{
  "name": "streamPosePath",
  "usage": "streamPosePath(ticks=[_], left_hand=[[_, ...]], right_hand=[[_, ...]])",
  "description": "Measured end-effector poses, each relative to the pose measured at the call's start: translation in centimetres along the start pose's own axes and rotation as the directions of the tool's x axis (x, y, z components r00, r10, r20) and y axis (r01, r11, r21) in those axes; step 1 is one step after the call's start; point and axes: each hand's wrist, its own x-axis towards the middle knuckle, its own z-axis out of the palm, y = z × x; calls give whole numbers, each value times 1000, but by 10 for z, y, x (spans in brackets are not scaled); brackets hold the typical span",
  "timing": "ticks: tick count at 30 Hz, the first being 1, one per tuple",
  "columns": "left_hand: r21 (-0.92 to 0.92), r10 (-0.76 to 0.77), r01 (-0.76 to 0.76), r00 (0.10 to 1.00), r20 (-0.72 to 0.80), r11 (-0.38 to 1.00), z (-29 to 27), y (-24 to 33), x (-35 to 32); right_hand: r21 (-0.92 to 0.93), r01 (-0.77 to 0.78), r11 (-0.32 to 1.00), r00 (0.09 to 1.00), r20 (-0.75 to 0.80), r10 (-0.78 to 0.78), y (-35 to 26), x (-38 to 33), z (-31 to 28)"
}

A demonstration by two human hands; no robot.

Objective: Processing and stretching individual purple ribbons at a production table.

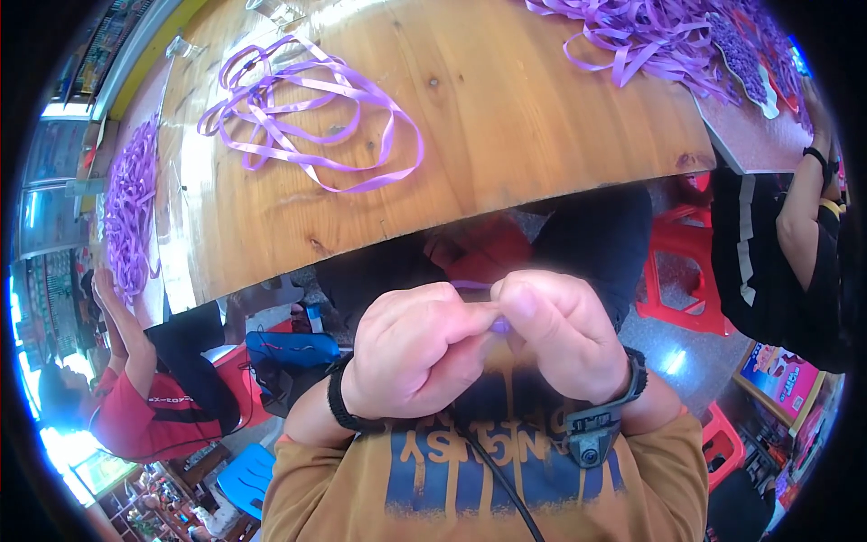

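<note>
at the far left, a co-worker in a red and black top [135,411] sits by a heap of purple straps [132,208], which lies along the left edge of the wooden desk [506,117]. a small clear container [181,48] stands near that edge, farther from the person. on the left half of the desk, between its left edge and its middle, a loose tangle of purple strap [361,95] spreads in wide, overlapping loops. below the near edge, a blue bag [289,352] rests beside the co-worker.

in the middle, in front of the near edge and over the lap, the two hands come together at the fingertips. the left hand [415,348] is curled, thumb and finger pinched on a small purple strip [500,325]; the right hand [564,339] pinches the same strip, its thumb just beside the left fingers. most of the strip is hidden by the fingers.

to the right, a bigger pile of purple straps [646,41] covers the desk by its right edge. past that edge are a tray of small purple pieces [739,59] and a red stool [677,271].
</note>
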Motion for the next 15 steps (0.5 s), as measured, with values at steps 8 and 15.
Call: streamPosePath(ticks=[8, 15], left_hand=[[-43, -27, 27, 999, 22, 999, -1, 1, 3], [-120, -141, 150, 987, 80, 981, -4, 1, 3]], right_hand=[[-38, 99, 994, 991, -81, -102, 5, -1, 1], [-173, 139, 975, 977, -134, -163, 3, 1, 2]])
